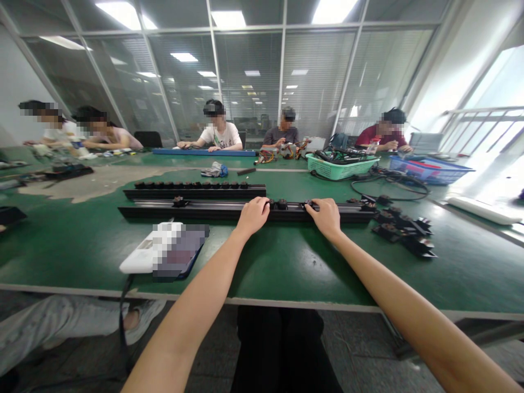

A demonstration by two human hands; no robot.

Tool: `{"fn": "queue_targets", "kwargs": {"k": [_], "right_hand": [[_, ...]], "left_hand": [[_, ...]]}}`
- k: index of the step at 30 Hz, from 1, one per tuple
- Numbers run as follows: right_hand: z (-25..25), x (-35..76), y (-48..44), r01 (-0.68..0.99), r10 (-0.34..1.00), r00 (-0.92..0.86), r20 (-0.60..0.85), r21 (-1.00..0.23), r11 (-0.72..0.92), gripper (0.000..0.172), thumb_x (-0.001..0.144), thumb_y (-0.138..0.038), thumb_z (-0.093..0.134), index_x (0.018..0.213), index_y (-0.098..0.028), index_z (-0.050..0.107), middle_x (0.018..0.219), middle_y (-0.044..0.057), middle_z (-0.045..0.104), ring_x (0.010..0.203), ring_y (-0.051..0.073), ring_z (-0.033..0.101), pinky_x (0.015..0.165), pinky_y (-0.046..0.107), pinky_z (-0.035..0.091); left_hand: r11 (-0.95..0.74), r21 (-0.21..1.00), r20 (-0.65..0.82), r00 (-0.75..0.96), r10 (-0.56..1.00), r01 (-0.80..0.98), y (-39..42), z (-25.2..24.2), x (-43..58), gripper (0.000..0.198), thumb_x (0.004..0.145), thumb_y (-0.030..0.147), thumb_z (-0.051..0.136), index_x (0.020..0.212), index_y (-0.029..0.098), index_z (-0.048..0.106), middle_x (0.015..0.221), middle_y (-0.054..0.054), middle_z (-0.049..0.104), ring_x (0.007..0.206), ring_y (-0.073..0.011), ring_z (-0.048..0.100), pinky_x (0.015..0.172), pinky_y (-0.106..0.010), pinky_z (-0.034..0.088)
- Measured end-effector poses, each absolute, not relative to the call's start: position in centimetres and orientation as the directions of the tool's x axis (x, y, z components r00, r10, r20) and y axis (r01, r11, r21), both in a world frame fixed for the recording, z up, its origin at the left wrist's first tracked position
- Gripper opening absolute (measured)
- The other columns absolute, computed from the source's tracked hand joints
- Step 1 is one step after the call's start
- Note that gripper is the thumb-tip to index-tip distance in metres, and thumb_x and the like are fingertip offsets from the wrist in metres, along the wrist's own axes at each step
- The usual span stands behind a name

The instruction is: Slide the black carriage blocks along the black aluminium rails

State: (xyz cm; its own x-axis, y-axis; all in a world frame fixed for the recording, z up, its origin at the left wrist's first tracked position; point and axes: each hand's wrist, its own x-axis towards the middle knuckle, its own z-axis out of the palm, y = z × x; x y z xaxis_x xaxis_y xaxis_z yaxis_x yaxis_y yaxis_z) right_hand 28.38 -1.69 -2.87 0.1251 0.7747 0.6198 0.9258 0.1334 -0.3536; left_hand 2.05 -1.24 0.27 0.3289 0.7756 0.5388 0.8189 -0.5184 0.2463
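From my remote seat, the long black aluminium rail [229,211] lay crosswise on the green table mat [82,256], directly in front of the person. The left hand [252,215] rested on the rail, its fingers [262,203] curled over the top, and the right hand [323,216] sat further along, its fingers [313,206] bent down around a small black knobbed fitting [310,204]. Neither hand was spread wide, but I could not tell whether either was truly gripping.

Only a few fittings stood on that rail, widely spaced. The second black rail [192,193] just behind it carried a close row of matching knobs [190,185] along nearly its whole length — that one looked far more complete. A loose cluster of black fittings [403,232] lay on the mat to the right, not yet on either rail.

Further out, a mint-green plastic basket [341,166] held black cables, and a blue plastic crate [429,169] sat beyond it — while co-workers [282,128] worked at the far side of the table.
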Motion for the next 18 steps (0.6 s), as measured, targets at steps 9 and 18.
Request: {"fn": "queue_targets", "kwargs": {"k": [9, 18], "right_hand": [[-3.0, 28.78, -1.58, 0.928, 0.767, 0.164, 0.62, -0.36, 0.092, 0.035, 0.097, -0.039, 0.057, 0.111, -0.015, 0.078, 0.116, 0.017, 0.073, 0.115, 0.033, 0.053, 0.098, 0.044, 0.04], [-2.98, 29.02, -1.56, 0.928, 0.764, 0.186, 0.617, -0.365, 0.069, 0.036, 0.096, -0.04, 0.055, 0.109, -0.014, 0.077, 0.114, 0.018, 0.072, 0.112, 0.033, 0.052, 0.096, 0.044, 0.04]], "left_hand": [[-0.52, 0.245, 0.544, 0.328, 0.772, 0.818, -1.16, 0.2, 2.09, 0.031, 0.104, 0.024, 0.046, 0.125, 0.017, 0.068, 0.127, -0.011, 0.072, 0.118, -0.0255, 0.067, 0.105, -0.039, 0.052], [-0.523, 0.242, 0.545, 0.331, 0.77, 0.817, -1.18, 0.18, 2.05, 0.032, 0.104, 0.024, 0.045, 0.126, 0.017, 0.068, 0.128, -0.012, 0.072, 0.119, -0.0255, 0.067, 0.105, -0.039, 0.052]]}}
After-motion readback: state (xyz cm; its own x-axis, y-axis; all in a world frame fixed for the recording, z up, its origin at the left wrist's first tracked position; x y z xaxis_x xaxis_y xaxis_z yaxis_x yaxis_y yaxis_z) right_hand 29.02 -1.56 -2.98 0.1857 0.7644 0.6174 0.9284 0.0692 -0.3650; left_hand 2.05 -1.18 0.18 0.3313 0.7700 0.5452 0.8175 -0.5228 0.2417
